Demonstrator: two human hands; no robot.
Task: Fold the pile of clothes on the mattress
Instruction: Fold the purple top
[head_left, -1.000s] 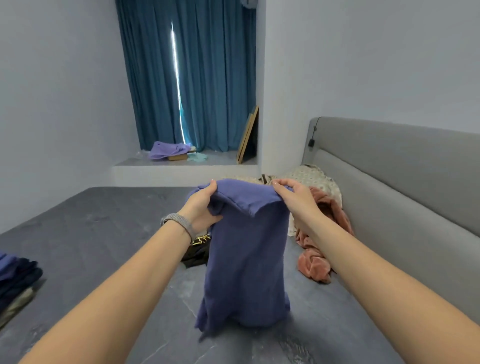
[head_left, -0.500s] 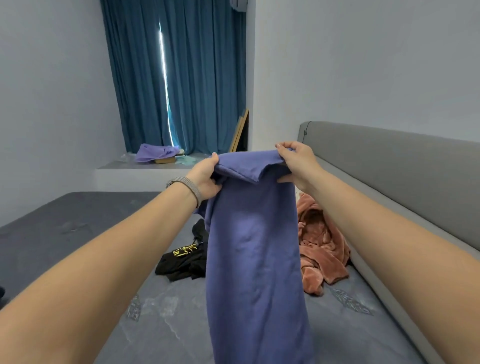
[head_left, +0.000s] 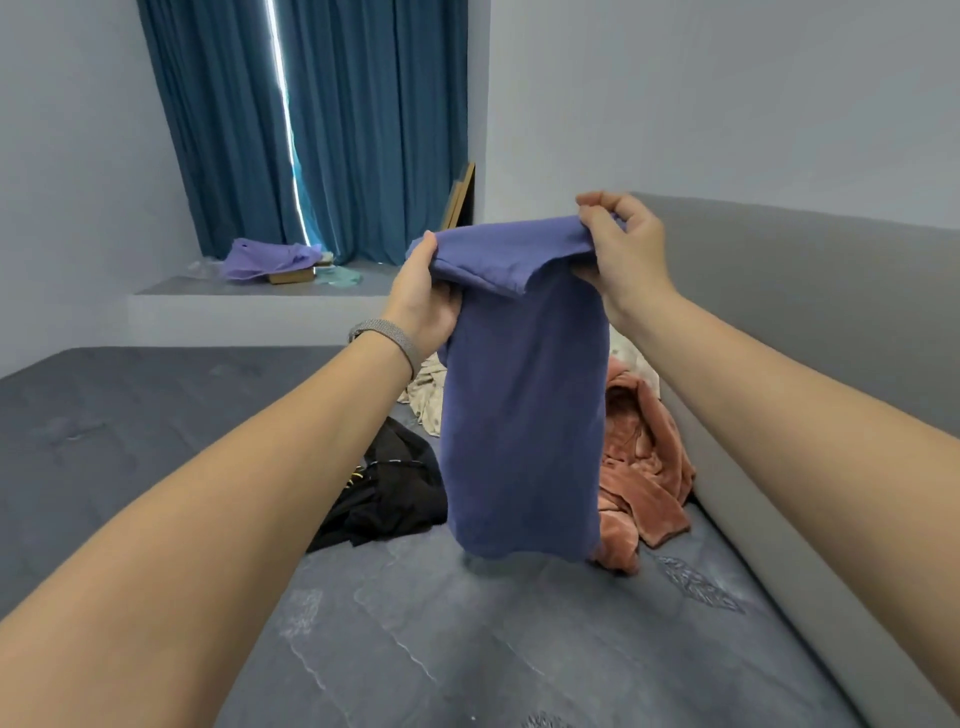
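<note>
While both hands, left (head_left: 423, 306) and right (head_left: 626, 254), pinch its top corners, the purple garment (head_left: 522, 415) hangs limp above the mattress (head_left: 415, 649): soft, light, best held there.

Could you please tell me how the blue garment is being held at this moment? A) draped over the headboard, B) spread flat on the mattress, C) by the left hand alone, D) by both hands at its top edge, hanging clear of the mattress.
D: the left hand and right hand each grip the top edge of the blue garment, whose lower end hangs above the mattress.
</note>
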